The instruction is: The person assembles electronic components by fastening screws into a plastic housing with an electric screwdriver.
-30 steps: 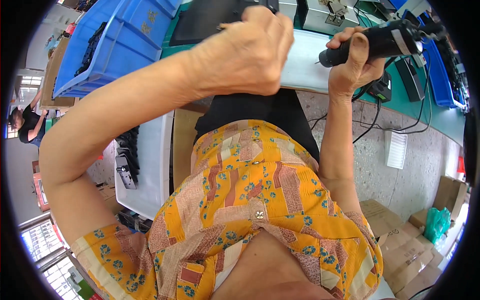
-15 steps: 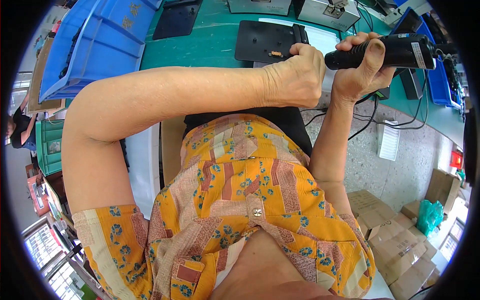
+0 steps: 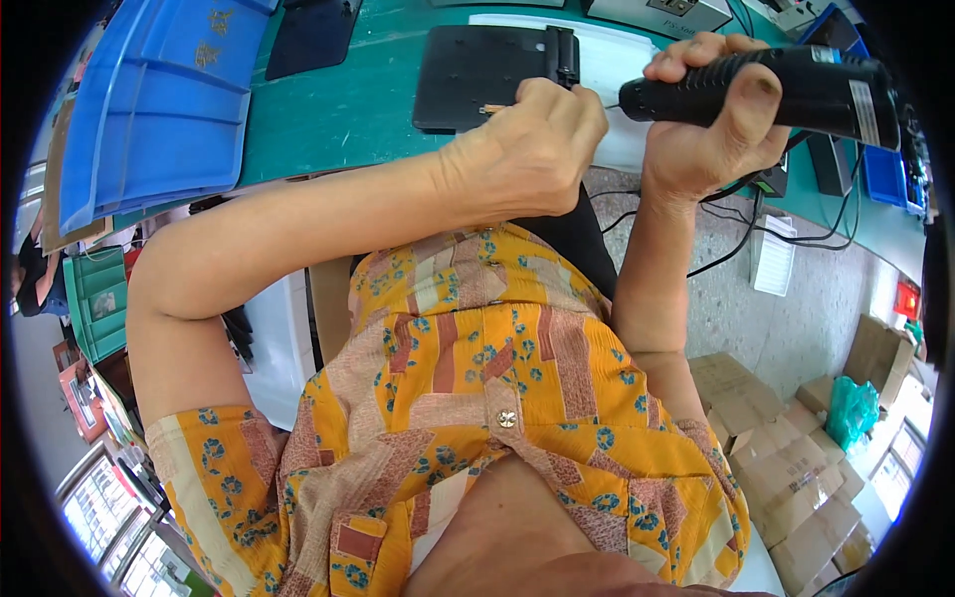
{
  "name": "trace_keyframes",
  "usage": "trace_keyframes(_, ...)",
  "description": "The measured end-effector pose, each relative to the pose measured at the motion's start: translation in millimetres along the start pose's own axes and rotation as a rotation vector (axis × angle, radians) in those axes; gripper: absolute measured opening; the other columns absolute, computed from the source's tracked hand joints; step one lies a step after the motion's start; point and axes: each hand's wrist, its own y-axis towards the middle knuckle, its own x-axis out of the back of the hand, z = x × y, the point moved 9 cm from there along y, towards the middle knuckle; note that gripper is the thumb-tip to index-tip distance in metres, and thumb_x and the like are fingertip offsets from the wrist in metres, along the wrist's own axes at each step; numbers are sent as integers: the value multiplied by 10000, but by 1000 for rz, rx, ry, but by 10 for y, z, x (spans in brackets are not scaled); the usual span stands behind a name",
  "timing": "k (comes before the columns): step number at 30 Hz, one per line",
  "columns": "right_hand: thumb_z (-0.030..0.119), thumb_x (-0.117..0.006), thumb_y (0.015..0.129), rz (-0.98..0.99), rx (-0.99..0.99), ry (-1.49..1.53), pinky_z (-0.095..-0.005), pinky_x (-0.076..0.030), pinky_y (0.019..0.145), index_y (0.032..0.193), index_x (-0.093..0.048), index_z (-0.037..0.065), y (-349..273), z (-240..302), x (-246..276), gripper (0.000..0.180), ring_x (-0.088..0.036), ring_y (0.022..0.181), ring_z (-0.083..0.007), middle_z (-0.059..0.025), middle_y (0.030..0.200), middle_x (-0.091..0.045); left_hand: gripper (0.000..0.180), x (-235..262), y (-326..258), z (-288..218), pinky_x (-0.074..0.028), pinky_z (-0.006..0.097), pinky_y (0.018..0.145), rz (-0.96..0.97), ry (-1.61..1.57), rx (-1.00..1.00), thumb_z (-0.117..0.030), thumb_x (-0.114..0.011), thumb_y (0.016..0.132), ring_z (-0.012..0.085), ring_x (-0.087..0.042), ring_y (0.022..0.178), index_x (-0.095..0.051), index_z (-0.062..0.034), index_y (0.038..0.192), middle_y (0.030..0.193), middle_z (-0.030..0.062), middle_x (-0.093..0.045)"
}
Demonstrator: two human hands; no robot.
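Note:
My right hand (image 3: 711, 139) is wrapped round a black electric screwdriver (image 3: 806, 92), held level with its thin bit pointing left. The bit ends close to my left hand (image 3: 542, 144); I cannot tell whether it touches anything there. The fingers of my left hand are curled closed at the near right edge of a flat black panel (image 3: 468, 70). Whatever they pinch is hidden behind the knuckles. A raised black bar (image 3: 562, 58) runs along the panel's right side. Beside my left fingers a small brass-coloured part (image 3: 489, 108) shows on the panel, partly covered.
The green bench (image 3: 328, 129) carries a large blue bin (image 3: 159, 109) at left, another dark panel (image 3: 313, 40) and a white sheet (image 3: 607, 75). A metal box (image 3: 662, 14) stands behind. Black cables (image 3: 731, 261) hang at right. Cardboard boxes (image 3: 786, 468) lie on the floor.
The view has shifted, so bench items appear further left. My left hand now covers part of the brass-coloured part. The screwdriver looks slightly larger, and its thin bit now shows.

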Motion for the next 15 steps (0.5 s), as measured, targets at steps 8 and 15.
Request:
trace_keyframes(8, 412, -677, 932, 48, -28, -71, -409, -565, 634, 1147, -568, -20, -24, 22, -66, 494, -624, 676, -266, -173, 867, -626, 381, 68, -2, 116, -447, 317, 715, -99, -141, 127, -192, -645, 797, 223, -580, 838, -688, 69, 1071, 1066, 161, -630)
trace_keyframes(15, 652, -577, 938, 238, -201, 305, -470, -518, 784, 1222, -593, 54, 47, -94, -1, 662, -621, 825, -283, -160, 985, -635, 396, 98, -126, 176, -440, 321, 717, -285, -319, 199, -179, -643, 779, 222, -568, 854, -678, 50, 1101, 1083, 134, -624)
